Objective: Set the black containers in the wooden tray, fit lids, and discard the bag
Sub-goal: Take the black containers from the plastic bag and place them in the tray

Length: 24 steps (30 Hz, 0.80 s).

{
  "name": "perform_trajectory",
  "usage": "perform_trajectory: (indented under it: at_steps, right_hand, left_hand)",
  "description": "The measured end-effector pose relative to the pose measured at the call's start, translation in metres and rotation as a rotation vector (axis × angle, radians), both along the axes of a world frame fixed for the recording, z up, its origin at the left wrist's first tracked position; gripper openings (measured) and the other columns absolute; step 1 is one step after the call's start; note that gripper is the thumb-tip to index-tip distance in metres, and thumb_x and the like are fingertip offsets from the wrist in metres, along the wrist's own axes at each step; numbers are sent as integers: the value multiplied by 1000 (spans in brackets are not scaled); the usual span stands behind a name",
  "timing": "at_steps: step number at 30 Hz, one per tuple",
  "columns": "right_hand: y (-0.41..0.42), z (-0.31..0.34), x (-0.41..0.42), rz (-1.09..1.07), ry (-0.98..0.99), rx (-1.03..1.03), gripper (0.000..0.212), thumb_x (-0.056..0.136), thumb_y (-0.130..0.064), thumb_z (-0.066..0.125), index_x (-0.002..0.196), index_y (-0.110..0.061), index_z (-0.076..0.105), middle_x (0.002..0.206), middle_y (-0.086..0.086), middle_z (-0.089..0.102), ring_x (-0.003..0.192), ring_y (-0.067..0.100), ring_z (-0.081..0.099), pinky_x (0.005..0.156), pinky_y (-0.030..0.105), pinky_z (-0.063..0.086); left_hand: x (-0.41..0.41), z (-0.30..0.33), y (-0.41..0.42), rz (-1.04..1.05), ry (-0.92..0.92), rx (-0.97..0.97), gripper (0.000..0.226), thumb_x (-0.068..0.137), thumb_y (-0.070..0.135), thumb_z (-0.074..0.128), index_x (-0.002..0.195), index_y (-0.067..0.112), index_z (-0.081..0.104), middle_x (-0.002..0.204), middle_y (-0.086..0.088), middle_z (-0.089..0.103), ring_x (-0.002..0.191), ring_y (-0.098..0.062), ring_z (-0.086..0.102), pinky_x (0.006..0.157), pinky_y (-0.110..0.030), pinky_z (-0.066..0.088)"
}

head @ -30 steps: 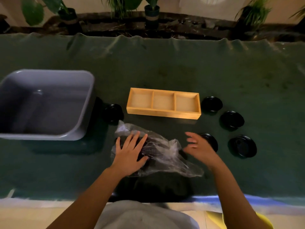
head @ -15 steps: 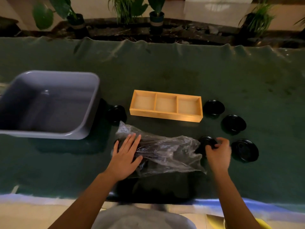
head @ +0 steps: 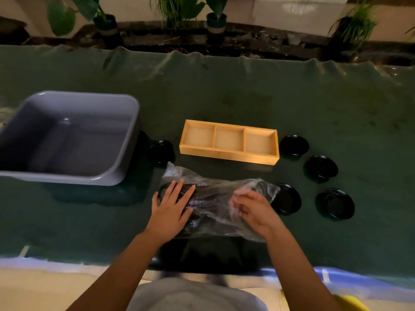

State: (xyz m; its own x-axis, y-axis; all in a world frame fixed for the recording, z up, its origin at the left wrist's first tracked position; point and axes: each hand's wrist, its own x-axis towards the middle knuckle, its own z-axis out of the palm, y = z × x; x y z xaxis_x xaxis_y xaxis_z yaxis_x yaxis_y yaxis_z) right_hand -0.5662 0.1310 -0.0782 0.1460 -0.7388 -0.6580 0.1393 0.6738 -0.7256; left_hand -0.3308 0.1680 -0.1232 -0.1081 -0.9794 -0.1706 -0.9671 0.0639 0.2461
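Note:
A clear plastic bag (head: 215, 191) with dark black containers inside lies on the green cloth in front of me. My left hand (head: 171, 209) rests flat on the bag's left part, fingers spread. My right hand (head: 253, 212) is on the bag's right end, with its fingers curled into the plastic. Just beyond the bag stands the wooden tray (head: 226, 154), whose three compartments hold nothing. Several black round lids lie on the cloth: one (head: 294, 145) by the tray's right end, two further right (head: 321, 168) (head: 335, 203), one (head: 288, 198) beside my right hand, one (head: 161, 151) left of the tray.
A large grey plastic bin (head: 125, 140) with nothing in it stands at the left, close to the left lid. The green cloth (head: 247, 97) reaches back to a ledge with potted plants (head: 216, 19). The table's near edge runs just below my forearms.
My right hand has moved left from beside the near lid onto the bag's right end. The bag is more stretched out. My left hand has stayed on the bag.

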Motion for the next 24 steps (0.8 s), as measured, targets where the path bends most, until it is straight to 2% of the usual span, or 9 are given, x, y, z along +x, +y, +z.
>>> perform_trajectory:
  at_steps: [2, 4, 6, 9, 13, 16, 18, 21, 24]
  right_hand:
    - [-1, 1, -12, -11, -203, -44, 35, 84, 7, 47, 79, -14, 74, 86, 8, 73, 85, 23, 69, 68, 30, 57]
    - [1, 0, -19, -8, -361, -1, 44, 86, 12, 35, 92, -9, 73, 97, 14, 74, 81, 26, 72, 65, 32, 59]
    - [2, -7, -14, 112, -176, -26, 36, 89, 8, 42, 109, -12, 65, 109, 16, 68, 75, 23, 71, 64, 32, 60]
    - [1, -22, 5, 262, 232, -138, 38, 82, -9, 64, 119, -13, 58, 119, 13, 59, 87, 23, 67, 74, 38, 60]
    - [-10, -30, 43, 328, 319, -109, 59, 71, -34, 76, 120, -10, 55, 123, 2, 59, 107, 20, 59, 96, 40, 49]
    - [-19, -38, 61, 346, 487, -155, 52, 70, -39, 75, 111, -14, 55, 115, 3, 61, 100, 19, 59, 89, 32, 50]
    - [-20, -41, 63, 329, 499, -155, 56, 71, -39, 75, 115, -12, 54, 114, 4, 62, 99, 20, 61, 83, 29, 52]
    - [-14, -45, 56, 221, 364, -136, 48, 73, -30, 75, 113, -15, 52, 101, -4, 62, 77, 7, 66, 61, 20, 53]
    - [-5, -48, 38, 112, 276, -174, 35, 83, -24, 66, 113, -19, 51, 114, 6, 63, 98, 24, 64, 87, 41, 54]
  left_hand:
    - [-2, 3, -2, 8, 42, -21, 58, 93, 47, 33, 144, 43, 5, 158, 4, 10, 145, -11, -2, 113, -53, 5]
    - [-2, 6, -4, 43, 125, -39, 57, 92, 45, 35, 143, 42, 11, 156, 5, 18, 144, -11, 9, 112, -50, 10]
    - [-1, 7, -7, 116, 246, -54, 53, 93, 37, 36, 142, 41, 16, 156, 3, 18, 144, -11, 6, 111, -49, 12]
    - [5, 2, -11, 143, 185, 12, 51, 95, 30, 34, 142, 41, 17, 158, 4, 5, 144, -11, -10, 112, -57, 5]
    - [9, 0, -14, 164, 291, 134, 48, 93, 45, 37, 140, 40, 25, 158, 5, 3, 144, -14, -11, 110, -64, 14]
    - [7, 1, -16, 201, 326, 132, 52, 89, 51, 44, 137, 38, 30, 157, 4, 6, 143, -15, -9, 109, -63, 19]
    - [4, 2, -17, 211, 308, 128, 54, 87, 51, 48, 136, 37, 30, 156, 4, 7, 143, -16, -8, 108, -63, 20]
    - [1, 0, -17, 222, 290, 117, 55, 86, 54, 47, 135, 37, 29, 156, 4, 8, 143, -17, -7, 107, -63, 20]
    - [4, -2, -15, 229, 293, 121, 54, 86, 53, 45, 135, 38, 28, 156, 6, 6, 143, -16, -8, 106, -62, 20]
